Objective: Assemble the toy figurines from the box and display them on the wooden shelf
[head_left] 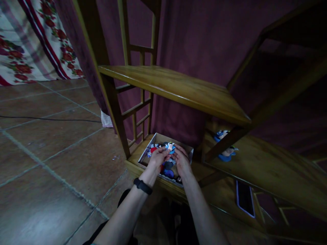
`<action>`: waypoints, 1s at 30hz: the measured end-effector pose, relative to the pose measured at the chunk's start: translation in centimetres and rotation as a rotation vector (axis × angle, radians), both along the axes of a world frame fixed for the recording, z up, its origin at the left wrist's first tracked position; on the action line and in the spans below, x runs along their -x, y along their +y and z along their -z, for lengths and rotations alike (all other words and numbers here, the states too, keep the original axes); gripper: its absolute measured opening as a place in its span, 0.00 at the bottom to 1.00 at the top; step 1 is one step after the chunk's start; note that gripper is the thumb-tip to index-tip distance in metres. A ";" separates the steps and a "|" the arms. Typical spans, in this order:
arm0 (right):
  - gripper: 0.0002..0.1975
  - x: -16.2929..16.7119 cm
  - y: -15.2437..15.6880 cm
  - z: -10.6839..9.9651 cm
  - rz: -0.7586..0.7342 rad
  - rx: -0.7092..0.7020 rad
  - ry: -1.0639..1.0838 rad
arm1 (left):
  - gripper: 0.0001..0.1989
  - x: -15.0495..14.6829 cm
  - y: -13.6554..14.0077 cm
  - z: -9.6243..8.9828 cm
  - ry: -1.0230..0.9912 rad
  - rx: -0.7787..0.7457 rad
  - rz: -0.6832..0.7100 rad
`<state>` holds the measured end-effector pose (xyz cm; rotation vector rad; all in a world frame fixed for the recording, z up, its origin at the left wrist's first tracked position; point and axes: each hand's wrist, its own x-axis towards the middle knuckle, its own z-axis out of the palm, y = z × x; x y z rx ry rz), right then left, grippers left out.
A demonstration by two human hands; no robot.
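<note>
Both of my hands hold one small figurine (170,147), white and blue with a round blue base, above an open cardboard box (188,149). My left hand (158,157) pinches it from the left, and a dark band circles that wrist. On the other side, the fingers of my right hand (182,159) close around its edge. Inside the box lie several more small figures, among them a red one (153,149) and a dark blue piece (168,173). My hands hide part of the box's contents.
A wooden shelf board (173,86) spans above the box. To the right, two similar figurines (221,135) (227,154) stand on another shelf (258,160). A phone (245,198) lies on the lower board. Tiled floor (63,160) with a black cable (51,119) extends left.
</note>
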<state>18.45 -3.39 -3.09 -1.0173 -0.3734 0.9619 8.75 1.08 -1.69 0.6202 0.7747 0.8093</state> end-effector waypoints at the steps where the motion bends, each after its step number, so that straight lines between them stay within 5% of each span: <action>1: 0.12 0.0 0.0 0.0 -0.014 -0.003 0.002 | 0.04 0.2 0.1 -0.3 -0.006 0.015 0.001; 9: 0.11 0.5 0.1 0.2 -0.044 0.002 0.009 | 0.02 1.3 -0.1 -1.2 0.021 0.109 -0.013; 30: 0.10 1.4 0.1 -0.3 -0.053 0.011 -0.025 | 0.05 1.8 0.5 0.1 -0.086 0.220 -0.030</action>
